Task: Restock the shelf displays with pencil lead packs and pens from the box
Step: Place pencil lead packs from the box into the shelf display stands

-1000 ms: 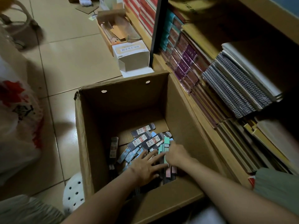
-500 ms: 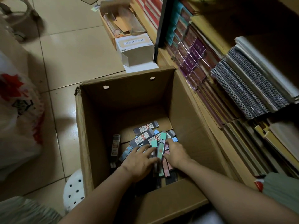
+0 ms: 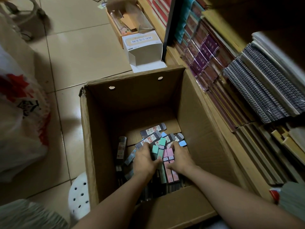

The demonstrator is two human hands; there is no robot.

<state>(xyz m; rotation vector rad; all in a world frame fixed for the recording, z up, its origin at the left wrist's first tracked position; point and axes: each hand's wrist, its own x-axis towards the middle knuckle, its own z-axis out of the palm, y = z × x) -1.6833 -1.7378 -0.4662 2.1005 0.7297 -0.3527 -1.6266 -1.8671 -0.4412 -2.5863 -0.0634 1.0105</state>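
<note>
Both hands are down inside the cardboard box [image 3: 194,113], which sits on the tiled floor [image 3: 79,52] against the wooden shelf [image 3: 219,129]. The left hand [image 3: 143,161] and right hand [image 3: 180,158] close in from either side on a bundle of pastel pencil lead packs [image 3: 160,152], mint green and pink, fingers curled around the far ends and thumbs pressing the near edges. The bundle lies between the two hands, touching both. Beyond the fingertips more packs are strewn on the box bottom: grey lead packs with red-and-white labels [image 3: 152,129], and a pale blue one [image 3: 182,143] just past the right hand. A dark pack [image 3: 121,147] lies alone to the left of the left hand. Right of the right arm, spiral notebooks [image 3: 257,90] stand on the shelf. Far beyond the hands a small white carton [image 3: 143,45] rests on the floor.
</note>
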